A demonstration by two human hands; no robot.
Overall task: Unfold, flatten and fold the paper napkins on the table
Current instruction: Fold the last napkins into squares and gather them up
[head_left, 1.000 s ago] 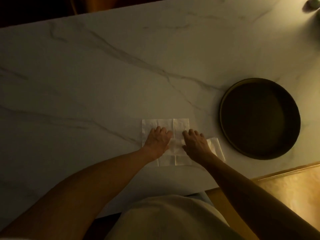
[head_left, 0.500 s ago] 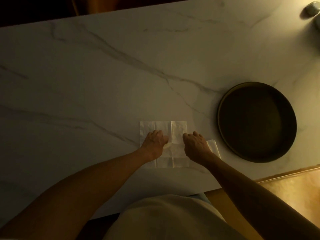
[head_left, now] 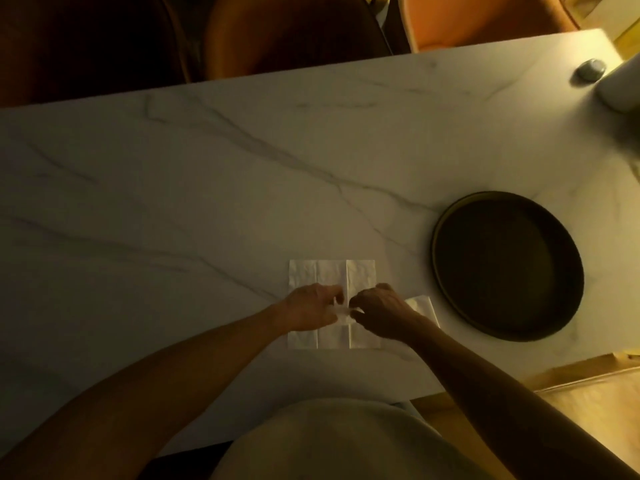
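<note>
A white paper napkin (head_left: 330, 273) lies spread flat on the marble table (head_left: 207, 188), creased into squares. Both my hands sit on its middle. My left hand (head_left: 311, 308) and my right hand (head_left: 377, 308) have curled fingers that meet at the centre crease and pinch a small raised bit of the paper between them. A second, still folded napkin (head_left: 423, 306) peeks out from under my right wrist, beside the spread one.
A dark round tray (head_left: 507, 266) stands to the right of the napkins. At the far right corner are a small grey object (head_left: 591, 69) and a white cylinder (head_left: 620, 86). Chairs (head_left: 294, 32) stand behind the table's far edge.
My hands went from lying flat on the napkin to curling inward and pinching its middle. The view has tilted up, showing more of the table's far side.
</note>
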